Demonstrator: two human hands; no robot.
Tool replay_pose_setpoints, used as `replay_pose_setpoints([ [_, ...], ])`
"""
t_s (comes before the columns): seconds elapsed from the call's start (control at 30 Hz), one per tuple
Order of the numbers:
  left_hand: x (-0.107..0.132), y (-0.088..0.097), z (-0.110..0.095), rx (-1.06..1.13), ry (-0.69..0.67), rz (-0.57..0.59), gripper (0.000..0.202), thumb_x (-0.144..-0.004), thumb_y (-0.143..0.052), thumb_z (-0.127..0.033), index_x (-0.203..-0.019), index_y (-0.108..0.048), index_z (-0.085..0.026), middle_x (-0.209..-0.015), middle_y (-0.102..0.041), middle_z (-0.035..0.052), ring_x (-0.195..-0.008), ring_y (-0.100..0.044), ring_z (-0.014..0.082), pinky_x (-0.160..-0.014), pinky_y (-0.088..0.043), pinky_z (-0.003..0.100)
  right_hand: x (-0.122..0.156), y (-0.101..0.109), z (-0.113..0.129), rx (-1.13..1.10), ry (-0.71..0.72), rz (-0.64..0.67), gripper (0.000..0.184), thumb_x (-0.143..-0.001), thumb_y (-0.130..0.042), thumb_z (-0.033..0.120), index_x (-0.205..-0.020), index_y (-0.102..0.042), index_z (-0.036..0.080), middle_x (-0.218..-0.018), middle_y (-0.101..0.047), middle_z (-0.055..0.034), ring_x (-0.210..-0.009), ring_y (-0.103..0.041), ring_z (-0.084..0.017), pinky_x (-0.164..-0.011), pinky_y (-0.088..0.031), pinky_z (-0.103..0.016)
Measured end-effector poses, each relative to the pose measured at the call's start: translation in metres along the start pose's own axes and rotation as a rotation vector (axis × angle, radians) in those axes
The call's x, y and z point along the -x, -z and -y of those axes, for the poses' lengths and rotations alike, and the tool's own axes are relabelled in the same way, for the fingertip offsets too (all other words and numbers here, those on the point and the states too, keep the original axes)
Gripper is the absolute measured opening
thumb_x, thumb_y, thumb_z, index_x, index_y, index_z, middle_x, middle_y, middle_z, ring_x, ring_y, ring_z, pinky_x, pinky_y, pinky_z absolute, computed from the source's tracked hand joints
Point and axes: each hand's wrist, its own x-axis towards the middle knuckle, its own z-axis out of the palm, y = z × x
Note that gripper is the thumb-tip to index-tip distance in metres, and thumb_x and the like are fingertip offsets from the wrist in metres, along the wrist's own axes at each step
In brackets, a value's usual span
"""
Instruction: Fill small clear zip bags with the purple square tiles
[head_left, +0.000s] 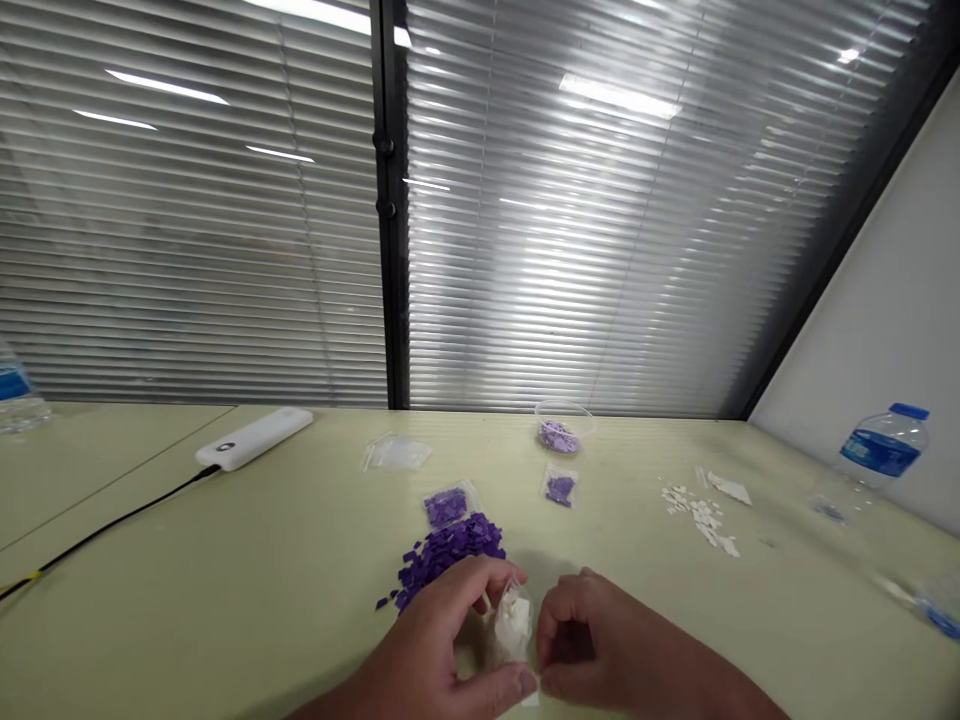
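Both my hands meet low in the middle of the view over the pale green table (225, 570). My left hand (442, 640) pinches a small clear bag of white pieces (514, 622) between thumb and fingers. My right hand (592, 640) is curled closed against the bag's right edge, fingertips touching it. Just beyond my left hand lies a loose heap of purple squares (448, 555). Behind the heap sits a small bag of purple pieces (448, 505).
Another purple-filled bag (560, 488), a clear cup of lilac pieces (561, 432) and an empty clear bag (396, 453) lie farther back. Scattered white pieces (701, 515) are at the right, near a water bottle (874, 455). A white power bank (253, 438) with black cable lies left.
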Motion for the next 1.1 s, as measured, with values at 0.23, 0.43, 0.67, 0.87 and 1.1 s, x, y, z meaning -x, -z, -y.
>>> replay_pose_setpoints([
  [0.23, -0.001, 0.001, -0.001, 0.015, 0.027, 0.017, 0.051, -0.077, -0.077, -0.025, -0.127, -0.064, -0.028, -0.116, -0.073, 0.0011, -0.102, -0.068, 0.0227, -0.091, -0.055, 0.026, 0.006, -0.01, -0.002, -0.06, 0.116, -0.064, 0.017, -0.071, -0.081, 0.018, -0.087, -0.078, 0.024, -0.082, -0.068, 0.0014, -0.072, -0.059, -0.015, -0.063, -0.042, -0.023],
  [0.43, 0.001, 0.001, -0.005, 0.003, 0.03, -0.01, 0.051, -0.076, -0.077, -0.025, -0.126, -0.065, -0.027, -0.117, -0.073, 0.0013, -0.103, -0.068, 0.0232, -0.088, -0.055, 0.025, 0.004, -0.016, -0.003, 0.03, 0.056, -0.073, 0.015, -0.072, -0.078, 0.019, -0.086, -0.077, 0.023, -0.08, -0.065, 0.0019, -0.075, -0.059, -0.015, -0.065, -0.041, -0.024],
  [0.67, 0.001, 0.003, -0.006, 0.018, 0.038, 0.037, 0.051, -0.081, -0.077, -0.029, -0.13, -0.062, -0.027, -0.122, -0.071, 0.0022, -0.106, -0.067, 0.023, -0.088, -0.055, 0.025, 0.01, -0.017, 0.0, 0.051, 0.002, -0.033, 0.013, -0.074, -0.076, 0.02, -0.087, -0.075, 0.023, -0.073, -0.065, 0.0037, -0.072, -0.059, -0.015, -0.076, -0.044, -0.028],
  [0.87, 0.001, 0.003, -0.008, 0.024, 0.04, 0.006, 0.053, -0.08, -0.078, -0.03, -0.131, -0.063, -0.027, -0.123, -0.072, 0.0031, -0.108, -0.067, 0.0244, -0.091, -0.055, 0.025, 0.01, 0.007, 0.013, 0.056, 0.017, -0.065, 0.005, -0.081, -0.07, 0.022, -0.086, -0.071, 0.02, -0.078, -0.062, 0.0008, -0.076, -0.054, -0.016, -0.065, -0.038, -0.024],
  [1.1, 0.0, 0.004, -0.014, 0.039, 0.084, 0.099, 0.046, -0.082, -0.076, -0.029, -0.126, -0.064, -0.026, -0.112, -0.069, 0.0009, -0.094, -0.064, 0.0195, -0.083, -0.054, 0.023, 0.001, 0.021, 0.029, -0.353, 0.172, -0.163, 0.038, -0.093, -0.071, 0.054, -0.082, -0.06, 0.019, -0.074, -0.043, 0.0038, -0.07, -0.039, -0.013, -0.065, -0.034, -0.025],
])
